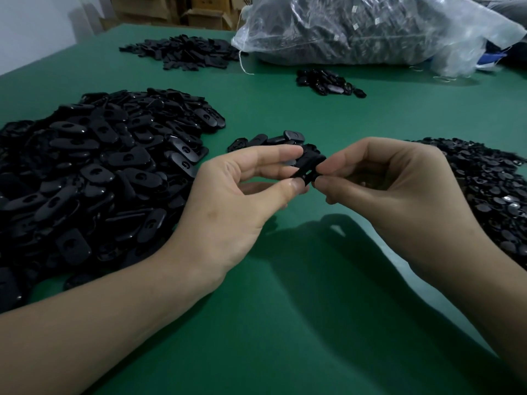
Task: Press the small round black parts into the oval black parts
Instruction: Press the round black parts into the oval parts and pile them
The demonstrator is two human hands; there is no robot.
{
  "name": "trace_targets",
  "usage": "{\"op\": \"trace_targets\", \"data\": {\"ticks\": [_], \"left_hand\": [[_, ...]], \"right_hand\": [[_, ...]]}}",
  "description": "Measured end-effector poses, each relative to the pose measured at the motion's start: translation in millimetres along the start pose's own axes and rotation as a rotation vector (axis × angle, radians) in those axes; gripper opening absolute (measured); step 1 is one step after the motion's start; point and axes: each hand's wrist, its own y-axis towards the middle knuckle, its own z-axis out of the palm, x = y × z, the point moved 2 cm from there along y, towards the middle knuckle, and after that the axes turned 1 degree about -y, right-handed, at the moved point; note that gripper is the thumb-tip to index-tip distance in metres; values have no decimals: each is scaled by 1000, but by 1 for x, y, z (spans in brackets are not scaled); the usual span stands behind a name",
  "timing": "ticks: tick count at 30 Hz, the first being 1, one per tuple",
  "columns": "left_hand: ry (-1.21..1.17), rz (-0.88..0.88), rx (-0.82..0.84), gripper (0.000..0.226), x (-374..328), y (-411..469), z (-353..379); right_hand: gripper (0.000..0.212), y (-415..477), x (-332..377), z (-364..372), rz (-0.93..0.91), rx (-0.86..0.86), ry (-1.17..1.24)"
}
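One clear plastic bag (370, 29), packed with dark parts. Five loose heaps of black parts (94, 172) in front of it. One oval black part (306, 169), nearest the viewer, pinched at either end by left hand (245, 192) and right hand (393, 183).

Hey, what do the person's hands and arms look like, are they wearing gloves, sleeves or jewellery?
Nothing worn shows. The left hand and right hand are bare: no gloves, rings or tape. The forearms are bare to the frame edge, with no sleeves, watch or bracelet in view. Visible nails are short.
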Motion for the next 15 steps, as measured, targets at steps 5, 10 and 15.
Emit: {"op": "trace_targets", "data": {"ticks": [5, 10, 15], "left_hand": [[26, 31, 13, 27, -2, -2, 0], [27, 58, 15, 23, -4, -2, 3], [15, 55, 29, 22, -3, -2, 3]], "right_hand": [[15, -1, -3, 2, -10, -15, -26], [14, -1, -7, 2, 24, -26, 15], [12, -3, -6, 3, 31, -16, -3]]}}
